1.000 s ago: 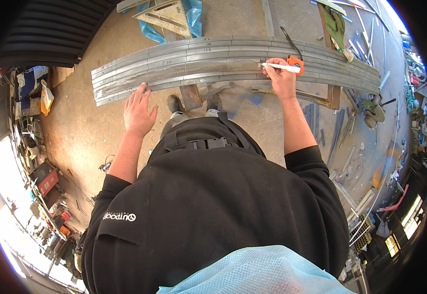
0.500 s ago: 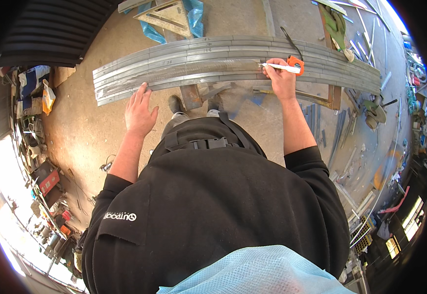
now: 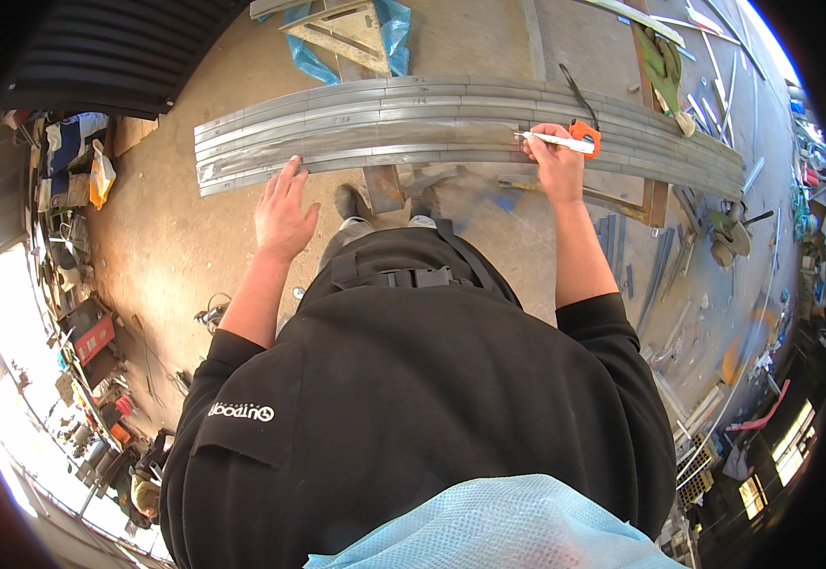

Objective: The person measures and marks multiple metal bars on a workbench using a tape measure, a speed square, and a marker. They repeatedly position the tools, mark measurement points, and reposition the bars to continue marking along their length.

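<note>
A bundle of long grey metal bars lies side by side across a support in front of me, with small handwritten marks on some. My right hand grips a white marker pen, its tip pointing left, close to the end of a darker strip on the bars. Just beyond that hand an orange tape measure with a black strap rests on the bars. My left hand is spread, its fingertips at the near edge of the bars toward their left end.
A brown metal support beam stands under the bars near my feet. Beyond them lie a triangular frame on blue sheeting and green gloves. Metal offcuts and a handheld tool are on the floor at the right.
The bars and both hands appear slightly farther right in the view, seemingly as my head shifts. The marker stays in my right hand, and my left hand remains at the near edge.
</note>
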`<state>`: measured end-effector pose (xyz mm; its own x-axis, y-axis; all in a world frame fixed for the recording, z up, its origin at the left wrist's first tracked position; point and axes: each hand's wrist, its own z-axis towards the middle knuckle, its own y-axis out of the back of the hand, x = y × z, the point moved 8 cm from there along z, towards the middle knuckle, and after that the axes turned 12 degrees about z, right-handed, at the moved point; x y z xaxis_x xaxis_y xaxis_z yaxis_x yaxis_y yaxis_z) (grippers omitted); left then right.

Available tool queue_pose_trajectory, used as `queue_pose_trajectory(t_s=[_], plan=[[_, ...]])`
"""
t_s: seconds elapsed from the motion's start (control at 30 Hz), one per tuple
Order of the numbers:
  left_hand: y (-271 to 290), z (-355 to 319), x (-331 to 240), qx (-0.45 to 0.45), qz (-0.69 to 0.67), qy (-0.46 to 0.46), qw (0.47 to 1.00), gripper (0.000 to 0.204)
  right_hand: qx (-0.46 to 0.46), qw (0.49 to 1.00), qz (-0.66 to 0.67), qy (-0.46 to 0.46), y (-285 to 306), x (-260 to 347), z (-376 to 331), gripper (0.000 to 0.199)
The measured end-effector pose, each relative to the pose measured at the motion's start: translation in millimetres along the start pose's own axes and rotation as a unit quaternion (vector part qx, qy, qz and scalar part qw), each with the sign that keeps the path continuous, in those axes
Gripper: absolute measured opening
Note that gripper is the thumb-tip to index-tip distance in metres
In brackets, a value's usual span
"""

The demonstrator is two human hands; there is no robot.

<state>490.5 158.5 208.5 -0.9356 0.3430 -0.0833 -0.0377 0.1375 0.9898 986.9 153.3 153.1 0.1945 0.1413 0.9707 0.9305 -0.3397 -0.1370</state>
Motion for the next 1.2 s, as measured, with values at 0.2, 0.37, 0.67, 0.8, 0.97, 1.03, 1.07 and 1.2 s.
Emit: queue_pose_trajectory(t_s=[0.2,0.37,0.67,0.8,0.97,1.03,1.07,1.2], plan=[[-0.3,-0.6,-0.1,0.0,-0.004,0.007,1.0,0.066,-0.003,1.0,-0.002,-0.006,0.4,0.6,-0.6,0.008],[-0.7,-1.9,0.5,-0.009,0.006,-0.001,1.0,0.066,-0.003,1.0,-0.006,-0.011,0.6,0.2,-0.4,0.008],[-4.0,-2.8,1.9,-0.002,0.008,0.009,1.0,0.066,-0.001,1.0,0.011,-0.016,0.1,0.5,-1.1,0.007],[-3.1,-2.5,1.6,-0.001,0.005,0.007,1.0,0.066,-0.001,1.0,0.007,-0.016,1.8,-0.8,-0.4,0.007],[-2.5,-3.0,1.9,0.004,-0.013,0.013,1.0,0.065,0.003,1.0,-0.001,-0.014,3.1,-3.2,1.6,0.008],[-2.9,-2.8,2.2,0.008,-0.012,0.015,1.0,0.065,0.002,1.0,0.003,-0.014,3.7,-2.8,1.2,0.007],[-3.3,-2.5,2.3,0.01,-0.01,0.015,1.0,0.066,0.003,1.0,-0.004,-0.011,3.3,-2.0,1.1,0.007],[-5.7,-2.1,2.9,0.019,0.007,0.014,1.0,0.065,0.003,1.0,-0.021,-0.012,2.3,1.4,0.2,0.007]])
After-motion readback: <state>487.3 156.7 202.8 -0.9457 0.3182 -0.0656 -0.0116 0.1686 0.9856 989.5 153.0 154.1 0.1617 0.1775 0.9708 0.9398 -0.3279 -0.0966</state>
